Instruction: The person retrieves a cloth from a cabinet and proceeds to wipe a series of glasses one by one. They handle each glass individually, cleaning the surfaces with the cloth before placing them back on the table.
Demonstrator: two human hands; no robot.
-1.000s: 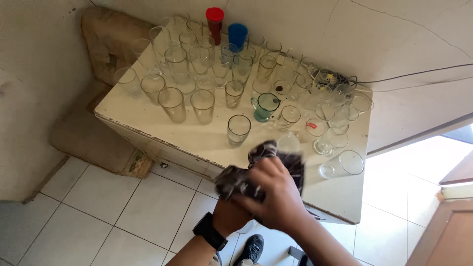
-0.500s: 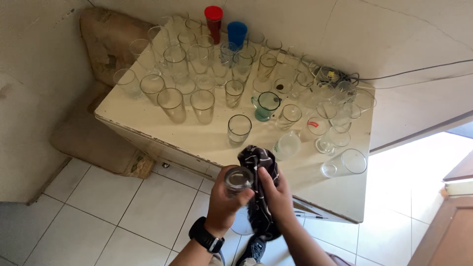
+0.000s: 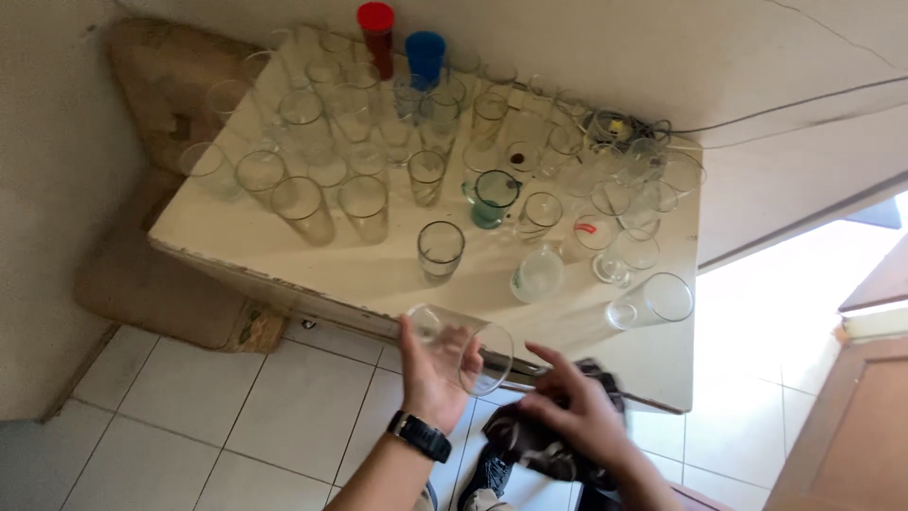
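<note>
**Glassware on cream surface, two hands at the near edge**

Left hand (image 3: 430,364): fingers wrapped around a clear drinking glass (image 3: 463,347), which lies tilted on its side, open mouth turned toward the right hand; it is held just in front of the surface (image 3: 236,241) edge, above the tiled floor (image 3: 218,416). Black wristwatch (image 3: 422,436) on the same arm.

Beyond the left hand, on the surface: one short clear tumbler (image 3: 440,248) stands alone and upright, nearest the held glass. Further off, a dense group of tall clear glasses (image 3: 331,142), with a red-capped container (image 3: 376,36) and a blue cup (image 3: 425,55) at the back by the wall.

Right hand (image 3: 577,412): just beside the held glass, fingers partly spread, pressing down on a dark patterned cloth (image 3: 544,445) bunched beneath the palm.

Beyond the right hand: a green-tinted mug (image 3: 493,197), stemmed glasses (image 3: 629,255), one clear glass lying on its side (image 3: 653,301), and tangled cable (image 3: 615,128) near the wall.
</note>
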